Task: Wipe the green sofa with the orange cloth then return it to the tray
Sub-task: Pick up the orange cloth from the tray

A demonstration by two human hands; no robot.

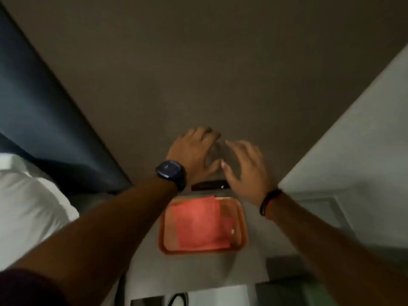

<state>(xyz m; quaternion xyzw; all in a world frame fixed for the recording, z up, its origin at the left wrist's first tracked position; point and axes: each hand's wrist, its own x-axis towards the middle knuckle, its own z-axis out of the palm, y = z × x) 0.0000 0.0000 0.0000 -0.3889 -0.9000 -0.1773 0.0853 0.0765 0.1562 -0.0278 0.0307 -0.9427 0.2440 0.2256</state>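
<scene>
orange cloth [199, 224], a flat folded square of fabric, lies inside the shallow orange plastic tray [166, 226] with rounded corners, covering most of the tray floor and leaving a bare strip along the right side. the tray sits on a pale surface near the bottom middle of the view. just beyond its far rim lies a small dark oblong object [209, 185], too blurred to identify.

past that object both hands hover against a plain brown wall [198, 62], close together with their thumbs nearly meeting. the left hand [194, 151] is open with fingers spread and slightly curled, palm facing away, holding nothing; a dark square-faced wristwatch [171, 174] sits on its wrist. the right hand [245, 168] is likewise open, fingers fanned and motion-blurred, holding nothing; a thin dark cord bracelet [268, 200] circles its wrist. neither hand touches the cloth or tray.

a dark blue panel [33, 102] runs along the left, with white bedding [26, 206] below it, and a pale grey-white wall [353, 140] stands to the right.
</scene>
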